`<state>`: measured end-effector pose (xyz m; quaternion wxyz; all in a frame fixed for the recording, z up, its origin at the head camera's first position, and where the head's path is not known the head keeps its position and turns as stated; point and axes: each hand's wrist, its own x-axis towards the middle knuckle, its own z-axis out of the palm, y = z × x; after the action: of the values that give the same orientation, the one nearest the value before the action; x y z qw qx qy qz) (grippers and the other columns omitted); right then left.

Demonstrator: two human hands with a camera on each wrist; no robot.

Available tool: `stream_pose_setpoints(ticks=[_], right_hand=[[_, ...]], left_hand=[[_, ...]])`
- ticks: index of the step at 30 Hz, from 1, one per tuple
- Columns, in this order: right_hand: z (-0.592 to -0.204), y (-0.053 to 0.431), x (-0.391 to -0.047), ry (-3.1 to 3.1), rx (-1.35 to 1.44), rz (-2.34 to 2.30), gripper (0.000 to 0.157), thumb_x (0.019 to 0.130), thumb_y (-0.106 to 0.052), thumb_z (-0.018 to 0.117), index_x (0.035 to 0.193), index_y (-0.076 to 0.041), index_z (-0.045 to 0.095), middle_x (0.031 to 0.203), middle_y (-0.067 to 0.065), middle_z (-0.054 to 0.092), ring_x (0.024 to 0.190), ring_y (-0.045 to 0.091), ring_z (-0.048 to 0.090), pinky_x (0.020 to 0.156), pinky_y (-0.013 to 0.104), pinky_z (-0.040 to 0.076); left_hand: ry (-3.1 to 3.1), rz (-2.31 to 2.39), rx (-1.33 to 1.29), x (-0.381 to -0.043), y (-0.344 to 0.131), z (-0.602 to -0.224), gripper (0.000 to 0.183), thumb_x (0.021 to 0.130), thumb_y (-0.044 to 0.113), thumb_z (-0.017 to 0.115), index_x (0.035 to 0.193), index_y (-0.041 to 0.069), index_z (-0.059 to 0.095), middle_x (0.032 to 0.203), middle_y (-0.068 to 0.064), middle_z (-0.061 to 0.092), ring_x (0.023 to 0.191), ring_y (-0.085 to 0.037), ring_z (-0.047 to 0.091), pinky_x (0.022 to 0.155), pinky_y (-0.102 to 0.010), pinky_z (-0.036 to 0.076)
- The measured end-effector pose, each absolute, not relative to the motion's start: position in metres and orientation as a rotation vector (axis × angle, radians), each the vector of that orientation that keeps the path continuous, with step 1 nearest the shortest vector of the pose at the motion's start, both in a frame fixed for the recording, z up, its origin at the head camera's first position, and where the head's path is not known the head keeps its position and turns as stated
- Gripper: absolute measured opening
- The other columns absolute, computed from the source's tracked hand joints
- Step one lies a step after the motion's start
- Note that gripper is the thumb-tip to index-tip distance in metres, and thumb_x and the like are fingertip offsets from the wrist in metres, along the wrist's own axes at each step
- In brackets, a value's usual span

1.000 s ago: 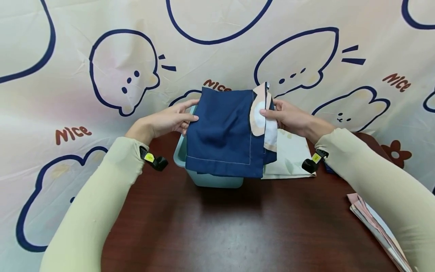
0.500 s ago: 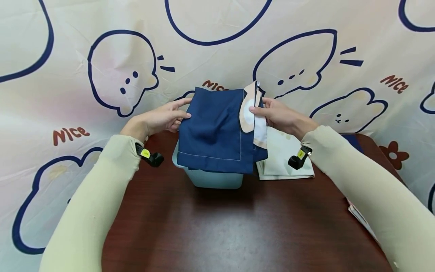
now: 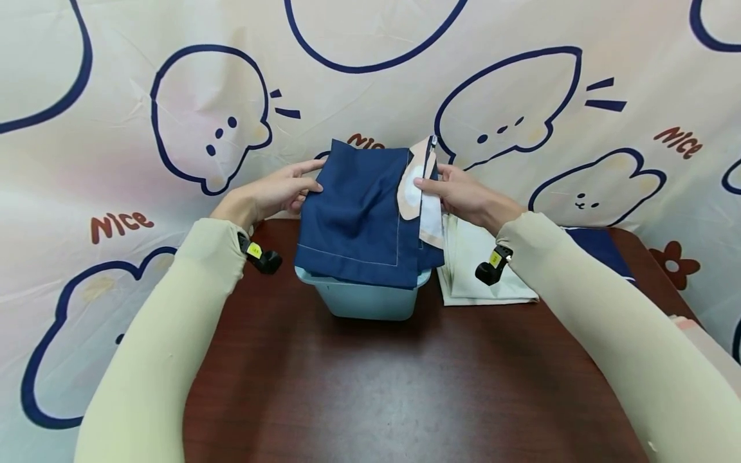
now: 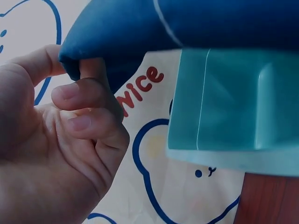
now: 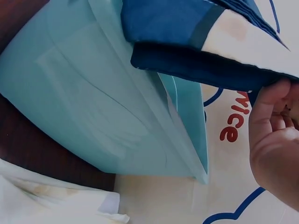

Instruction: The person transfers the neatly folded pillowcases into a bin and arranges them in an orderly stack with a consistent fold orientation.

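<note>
A folded navy cloth (image 3: 359, 218) with a cream and white print on its right side is stretched between both hands, above a light blue plastic bin (image 3: 367, 301). My left hand (image 3: 278, 191) pinches its left edge between thumb and fingers; in the left wrist view the cloth (image 4: 117, 32) bends over the fingers. At the printed right edge, my right hand (image 3: 466, 193) pinches the fabric, thumb on the near face. The right wrist view shows the folded layers (image 5: 187, 65) over the bin's opening. Most of the bin's inside is hidden by the cloth.
Right of the bin lies a folded white cloth (image 3: 486, 276) on the dark brown table (image 3: 370, 386). Farther right a navy cloth (image 3: 602, 251) and a pinkish cloth (image 3: 689, 328) are partly covered by the right sleeve. A printed curtain (image 3: 359, 103) hangs behind.
Both hands have moved left with the navy cloth, bringing it from partly past the bin's right side to over the bin. The grip on both edges looks the same.
</note>
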<state>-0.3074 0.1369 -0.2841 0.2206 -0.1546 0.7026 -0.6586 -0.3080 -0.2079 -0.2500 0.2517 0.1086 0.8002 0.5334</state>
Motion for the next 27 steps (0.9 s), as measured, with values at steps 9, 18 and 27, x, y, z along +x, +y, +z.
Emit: stream_pose_setpoints(ticks=[9,18,27], right_hand=[[-0.282,0.124,-0.310,1.994,-0.403,-1.804,0.044,0.108,-0.019,0.048,0.149,-0.012,0.037,0.112,-0.001,0.068,0.095,0.012,0.071,0.082,0.028,0.059],[-0.289,0.109,-0.312,2.118,-0.355,-1.698,0.053,0.106,-0.017,0.053,0.154,-0.017,0.033,0.118,0.004,0.066,0.096,0.010,0.066,0.085,0.027,0.055],[-0.296,0.105,-0.317,2.221,-0.328,-1.601,0.053,0.105,-0.016,0.054,0.154,-0.018,0.033,0.122,0.010,0.065,0.095,0.016,0.062,0.089,0.034,0.053]], left_hand=[[2.305,1.361,0.307,-0.316,-0.213,-0.244,0.066,0.104,0.013,0.044,0.163,0.027,0.019,0.065,0.007,0.044,0.052,-0.009,0.039,0.057,-0.023,0.038],[2.391,1.193,0.310,-0.318,-0.214,-0.250,0.067,0.105,0.015,0.046,0.163,0.030,0.016,0.062,0.004,0.041,0.056,-0.012,0.044,0.059,-0.027,0.041],[2.482,1.048,0.369,-0.320,-0.207,-0.259,0.067,0.103,0.013,0.047,0.163,0.024,0.019,0.057,0.002,0.042,0.053,-0.013,0.044,0.053,-0.027,0.037]])
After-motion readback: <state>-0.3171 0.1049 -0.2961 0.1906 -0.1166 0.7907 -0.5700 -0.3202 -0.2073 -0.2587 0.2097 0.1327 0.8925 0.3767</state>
